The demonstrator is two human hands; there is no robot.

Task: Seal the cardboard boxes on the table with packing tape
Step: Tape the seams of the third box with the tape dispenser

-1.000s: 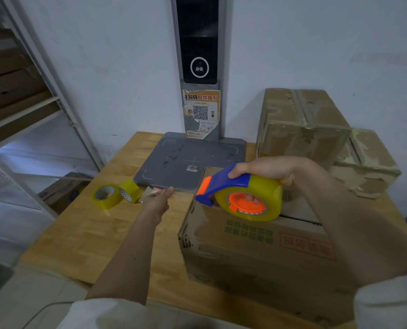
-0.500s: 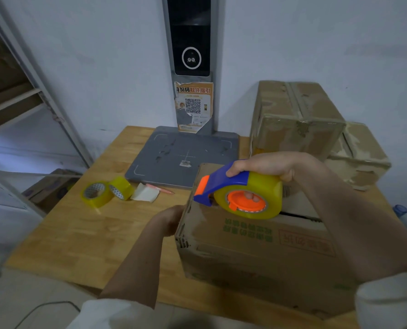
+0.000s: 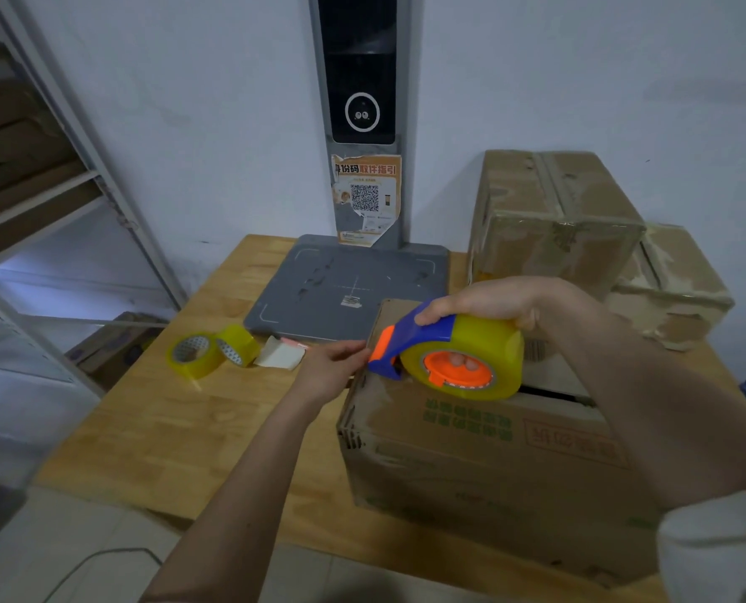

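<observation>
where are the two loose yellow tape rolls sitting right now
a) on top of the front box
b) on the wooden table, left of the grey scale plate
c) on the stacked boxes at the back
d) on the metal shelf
b: the two tape rolls lie side by side on the bare wooden table, left of the grey scale plate and away from the front box.
</observation>
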